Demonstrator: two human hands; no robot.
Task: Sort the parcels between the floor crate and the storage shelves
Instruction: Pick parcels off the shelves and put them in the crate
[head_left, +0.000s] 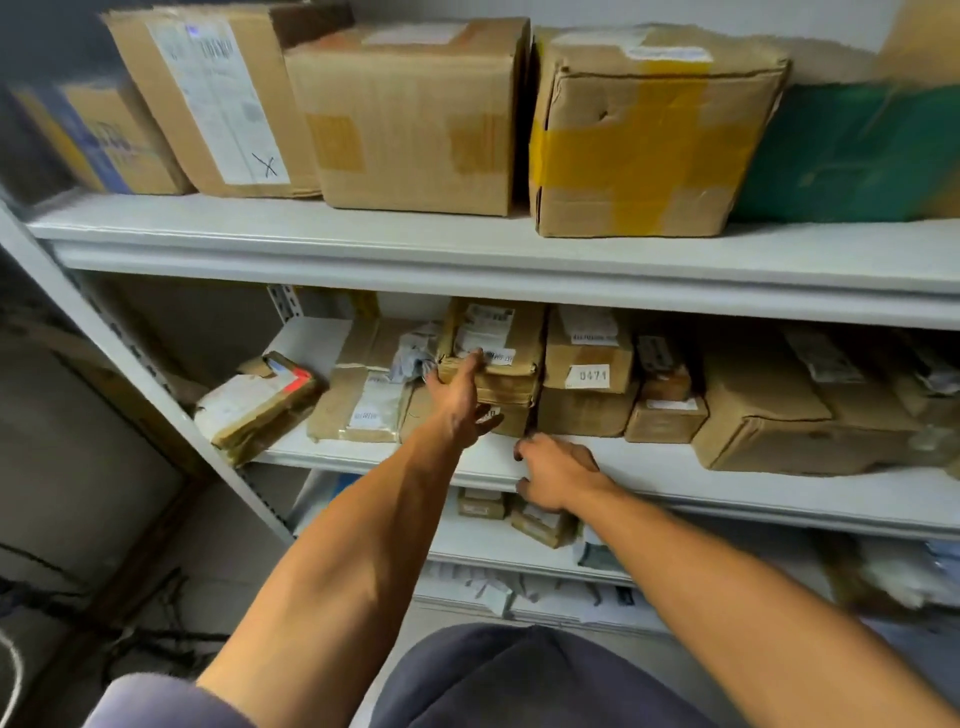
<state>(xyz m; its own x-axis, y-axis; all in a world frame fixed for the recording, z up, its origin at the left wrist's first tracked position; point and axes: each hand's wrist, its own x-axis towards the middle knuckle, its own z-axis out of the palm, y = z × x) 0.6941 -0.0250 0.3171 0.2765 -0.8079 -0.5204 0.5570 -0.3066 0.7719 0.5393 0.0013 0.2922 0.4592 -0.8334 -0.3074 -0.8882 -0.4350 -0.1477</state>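
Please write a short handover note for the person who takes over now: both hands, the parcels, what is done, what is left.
Left hand: open, fingers against the stacked brown parcel on the middle shelf; no grip.
Right hand: loosely curled, holding nothing, at that shelf's front edge.
Done: many parcels lie on the middle shelf, larger boxes on the top shelf.
Left: floor crate not in view, so the remainder is unknown.
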